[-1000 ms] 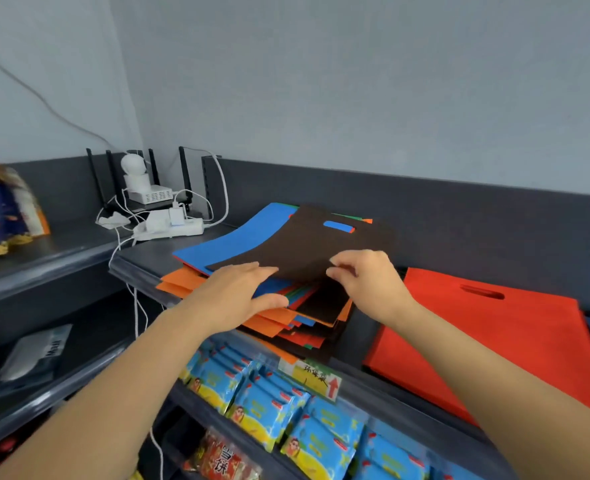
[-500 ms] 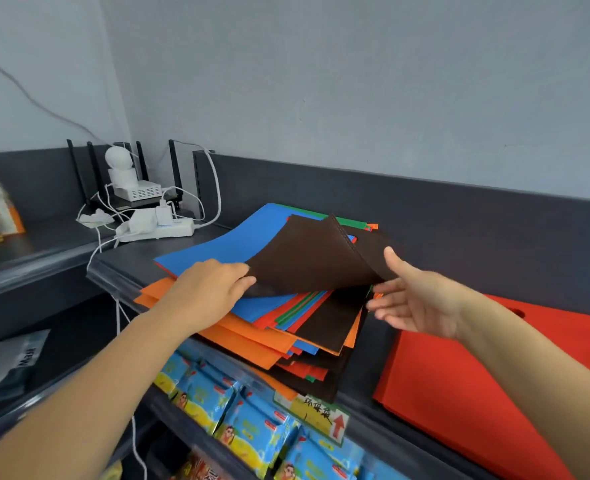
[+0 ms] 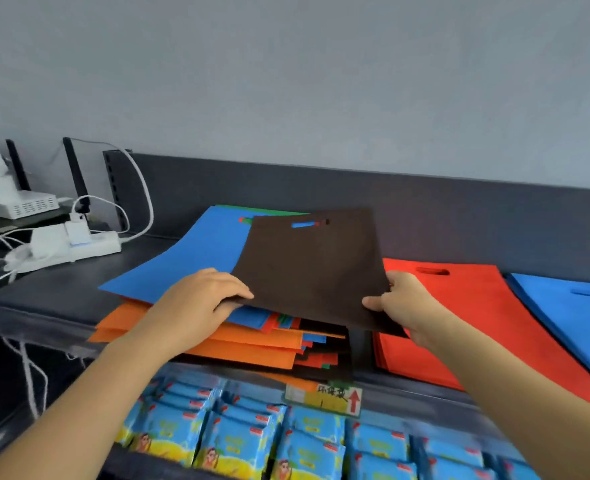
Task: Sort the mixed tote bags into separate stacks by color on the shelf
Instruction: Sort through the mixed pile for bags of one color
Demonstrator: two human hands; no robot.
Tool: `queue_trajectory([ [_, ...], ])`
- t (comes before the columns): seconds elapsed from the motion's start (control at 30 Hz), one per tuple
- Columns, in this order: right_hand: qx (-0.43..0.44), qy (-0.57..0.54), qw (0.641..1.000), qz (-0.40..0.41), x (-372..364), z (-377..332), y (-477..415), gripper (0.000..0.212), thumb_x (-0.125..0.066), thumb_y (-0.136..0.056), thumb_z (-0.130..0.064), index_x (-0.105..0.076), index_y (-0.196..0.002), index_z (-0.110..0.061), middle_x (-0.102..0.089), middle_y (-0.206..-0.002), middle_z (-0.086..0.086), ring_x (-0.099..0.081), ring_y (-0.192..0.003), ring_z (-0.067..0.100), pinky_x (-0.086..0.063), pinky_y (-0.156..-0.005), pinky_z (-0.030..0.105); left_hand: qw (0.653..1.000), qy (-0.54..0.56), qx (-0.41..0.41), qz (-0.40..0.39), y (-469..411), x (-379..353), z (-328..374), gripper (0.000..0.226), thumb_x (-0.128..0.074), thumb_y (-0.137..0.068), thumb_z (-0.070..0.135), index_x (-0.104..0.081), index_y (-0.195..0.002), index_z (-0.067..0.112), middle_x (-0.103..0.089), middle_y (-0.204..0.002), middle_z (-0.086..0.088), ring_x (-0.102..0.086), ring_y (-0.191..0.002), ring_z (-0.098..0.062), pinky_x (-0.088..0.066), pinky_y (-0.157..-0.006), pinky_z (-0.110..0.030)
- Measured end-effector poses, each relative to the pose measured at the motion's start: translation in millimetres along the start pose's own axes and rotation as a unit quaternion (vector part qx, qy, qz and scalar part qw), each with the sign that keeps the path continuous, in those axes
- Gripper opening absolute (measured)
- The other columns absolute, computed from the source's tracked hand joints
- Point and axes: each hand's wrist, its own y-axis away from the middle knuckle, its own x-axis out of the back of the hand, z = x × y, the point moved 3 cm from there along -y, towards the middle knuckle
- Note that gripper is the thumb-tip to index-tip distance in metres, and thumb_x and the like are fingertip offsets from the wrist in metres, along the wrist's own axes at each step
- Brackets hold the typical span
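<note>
A dark brown tote bag is lifted flat above the mixed pile of blue, orange, red, green and brown bags on the dark shelf. My left hand pinches its near left corner, thumb on top. My right hand grips its near right corner. A blue bag tops the pile under it. To the right lie a red stack and a blue stack.
A white power strip, a white router and loose cables sit at the shelf's left end. Blue snack packets fill the lower shelf under a price label. A dark back panel runs behind the bags.
The brown bag, folded upward half a second ago, now lies flat and raised off the pile. My right hand went from open beside it to gripping its corner; the view shifted right.
</note>
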Motion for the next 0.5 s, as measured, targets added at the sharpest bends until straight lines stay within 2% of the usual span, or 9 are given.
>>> queue_trajectory([
  [0.1, 0.028, 0.083, 0.993, 0.073, 18.0, 7.9, 12.0, 0.026, -0.071, -0.076, -0.005, -0.064, -0.100, -0.009, -0.068, -0.100, 0.005, -0.062, -0.092, 0.021, -0.048, -0.081, 0.031, 1.000, 0.023, -0.015, 0.014, -6.9, -4.2, 17.1, 0.040, -0.036, -0.085, 0.047, -0.068, -0.104, 0.037, -0.061, -0.102, 0.027, -0.053, -0.103, -0.001, -0.049, -0.082, -0.035],
  [0.2, 0.055, 0.154, 0.979, 0.124, 39.9, 14.7, 28.0, 0.030, -0.069, -0.079, -0.009, -0.062, -0.107, -0.013, -0.065, -0.102, 0.003, -0.059, -0.096, 0.021, -0.039, -0.076, 0.024, 0.998, 0.028, -0.045, 0.018, -13.9, -15.3, 38.7, 0.038, -0.036, -0.084, 0.043, -0.069, -0.103, 0.038, -0.062, -0.102, 0.027, -0.055, -0.102, -0.002, -0.049, -0.075, -0.031],
  [0.27, 0.059, 0.179, 0.971, 0.150, 56.7, 21.9, 36.3, 0.030, -0.069, -0.079, -0.012, -0.061, -0.108, -0.015, -0.066, -0.106, 0.004, -0.060, -0.101, 0.025, -0.042, -0.079, 0.026, 0.997, 0.033, -0.062, 0.017, -17.3, -22.8, 55.5, 0.037, -0.037, -0.084, 0.041, -0.069, -0.102, 0.038, -0.064, -0.102, 0.025, -0.056, -0.101, -0.002, -0.050, -0.072, -0.031],
  [0.4, 0.052, 0.193, 0.961, 0.190, 92.7, 39.7, 50.3, 0.025, -0.068, -0.080, -0.016, -0.060, -0.104, -0.017, -0.065, -0.102, 0.003, -0.059, -0.098, 0.026, -0.045, -0.080, 0.030, 0.993, 0.025, -0.117, 0.021, -26.1, -33.0, 91.6, 0.034, -0.042, -0.083, 0.030, -0.071, -0.098, 0.037, -0.067, -0.096, 0.024, -0.061, -0.096, -0.006, -0.053, -0.062, -0.034],
  [0.5, 0.054, 0.183, 0.958, 0.214, 121.6, 51.5, 60.9, 0.022, -0.067, -0.082, -0.016, -0.059, -0.102, -0.017, -0.062, -0.094, -0.001, -0.057, -0.092, 0.022, -0.042, -0.074, 0.029, 0.986, 0.006, -0.160, 0.042, -34.0, -32.4, 125.5, 0.033, -0.045, -0.079, 0.024, -0.072, -0.094, 0.037, -0.067, -0.090, 0.023, -0.064, -0.087, -0.007, -0.053, -0.052, -0.032],
])
